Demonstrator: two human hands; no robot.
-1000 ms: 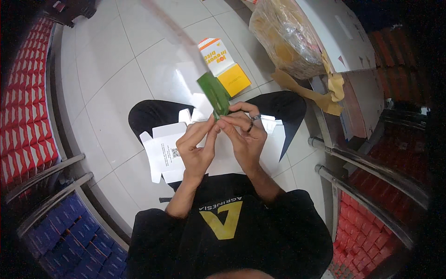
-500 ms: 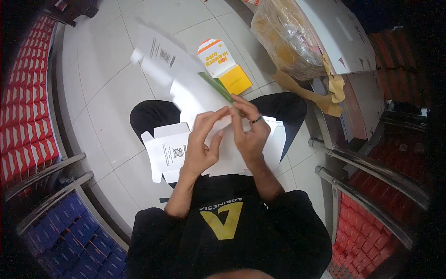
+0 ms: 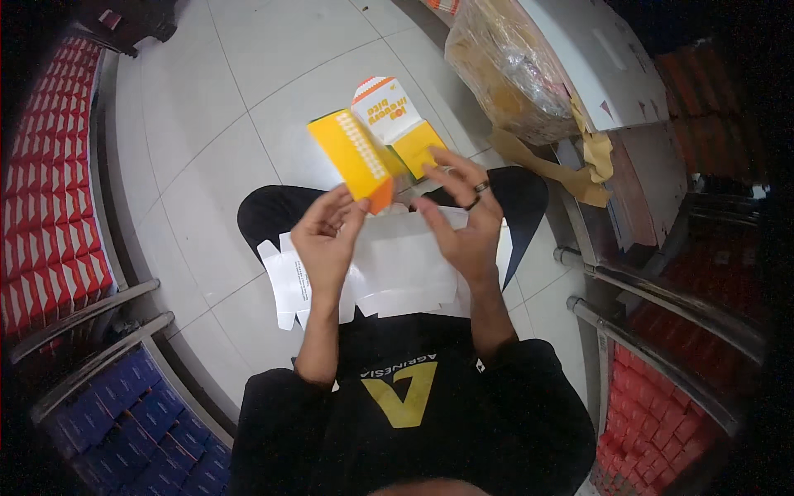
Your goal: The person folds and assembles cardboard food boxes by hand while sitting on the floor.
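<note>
Pinched between the thumb and fingers of my left hand (image 3: pixel 327 236) is a yellow cardboard box (image 3: pixel 349 153), partly folded, with a white pattern along its face, an orange end panel and green edges. It is held tilted above my lap. My right hand (image 3: pixel 465 219), wearing dark rings, is just right of the box with fingers spread, and nothing shows in it. Under both hands, flat white unfolded cartons (image 3: pixel 405 264) lie across my lap. Beyond them on the floor sits an open carton (image 3: pixel 389 112) with a white printed flap and a yellow body.
Racks of red-and-white boxes (image 3: pixel 50 223) and dark blue boxes (image 3: pixel 141 422) line the left. On the right stand a plastic-wrapped bundle (image 3: pixel 513 74), torn brown paper (image 3: pixel 591 169), metal rails (image 3: pixel 662 306) and a rack of red boxes (image 3: pixel 653 422). Pale floor tiles (image 3: pixel 190 157) lie ahead.
The large blurred white sheet with a green edge no longer shows above my lap. A yellow box is now raised in my left hand. My right hand has moved right, its fingers opening.
</note>
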